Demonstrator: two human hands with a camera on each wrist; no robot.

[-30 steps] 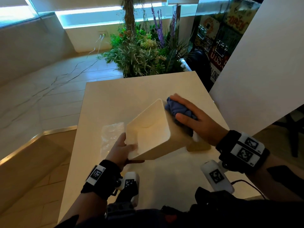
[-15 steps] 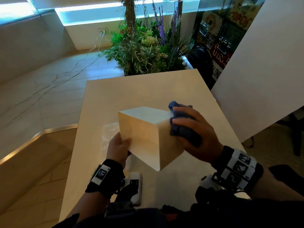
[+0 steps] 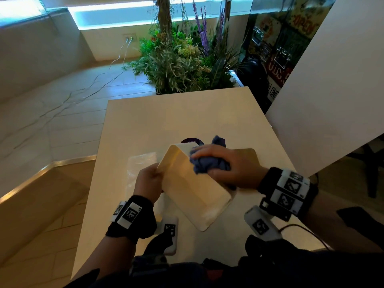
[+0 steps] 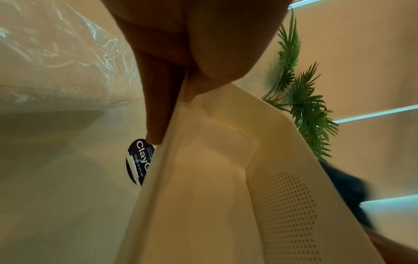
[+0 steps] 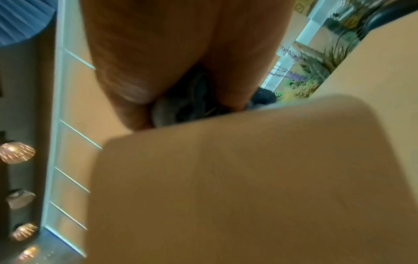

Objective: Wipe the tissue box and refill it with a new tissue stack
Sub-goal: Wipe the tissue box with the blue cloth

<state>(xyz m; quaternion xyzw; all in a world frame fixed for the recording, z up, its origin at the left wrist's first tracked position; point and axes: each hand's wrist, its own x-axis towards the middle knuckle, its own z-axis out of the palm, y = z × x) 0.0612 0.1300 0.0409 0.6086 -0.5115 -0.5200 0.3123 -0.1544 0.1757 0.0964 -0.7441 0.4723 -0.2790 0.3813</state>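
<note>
Head cam looks down and fwd from above over the worktop (image 3: 145,121). Left wrist cam sits v. close, looking along the fingers into the tissue box (image 4: 226,178). Right wrist cam, close and blurry, faces its outer wall. All three share that box.

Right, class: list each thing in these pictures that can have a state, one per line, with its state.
Tissue box: empty, lifted and tilted above the table, open side facing the left wrist camera.
Blue cloth: bunched, pressed on the box's outer wall.
Left hand: pinches the box's rim.
Right hand: grips the cloth.
Plastic-wrapped tissue stack: lying on the table, not yet in the box.
Wooden lid: off the box, flat on the table.
</note>
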